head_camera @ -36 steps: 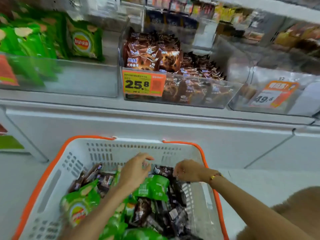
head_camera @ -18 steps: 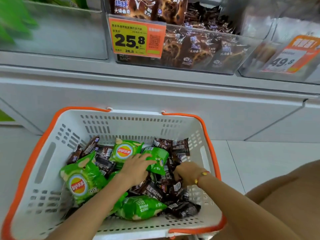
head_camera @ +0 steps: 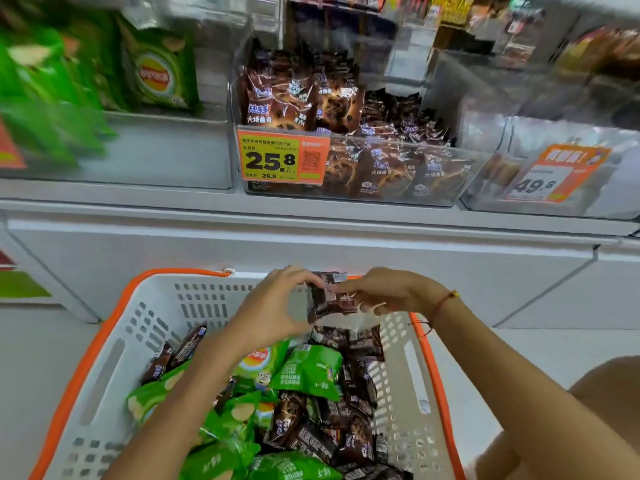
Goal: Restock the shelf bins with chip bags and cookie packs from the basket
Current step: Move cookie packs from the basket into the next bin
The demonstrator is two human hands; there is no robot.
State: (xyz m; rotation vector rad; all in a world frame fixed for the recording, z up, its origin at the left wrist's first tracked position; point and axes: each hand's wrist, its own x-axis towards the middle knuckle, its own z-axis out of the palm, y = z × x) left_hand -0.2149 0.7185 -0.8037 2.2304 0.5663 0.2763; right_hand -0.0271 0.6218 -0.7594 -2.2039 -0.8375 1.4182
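A white basket with an orange rim (head_camera: 114, 344) sits on the floor below me, holding green chip bags (head_camera: 308, 372) and brown cookie packs (head_camera: 360, 344). Above its far rim, my left hand (head_camera: 273, 306) and my right hand (head_camera: 388, 292) both grip brown cookie packs (head_camera: 329, 299) between them. On the shelf above stands a clear bin of brown cookie packs (head_camera: 349, 168) with a 25.8 price tag (head_camera: 282, 157). To its left is a clear bin with green chip bags (head_camera: 156, 74).
A third clear bin (head_camera: 554, 174) with a 49.8 tag stands at the right of the shelf. The white shelf front (head_camera: 311, 244) runs across the middle. White floor tiles (head_camera: 519, 348) lie around the basket. A bare knee (head_camera: 588, 427) shows at the lower right.
Both hands have risen out of the basket's pile to its far rim, lifting brown cookie packs. The view has tilted up toward the shelf bins.
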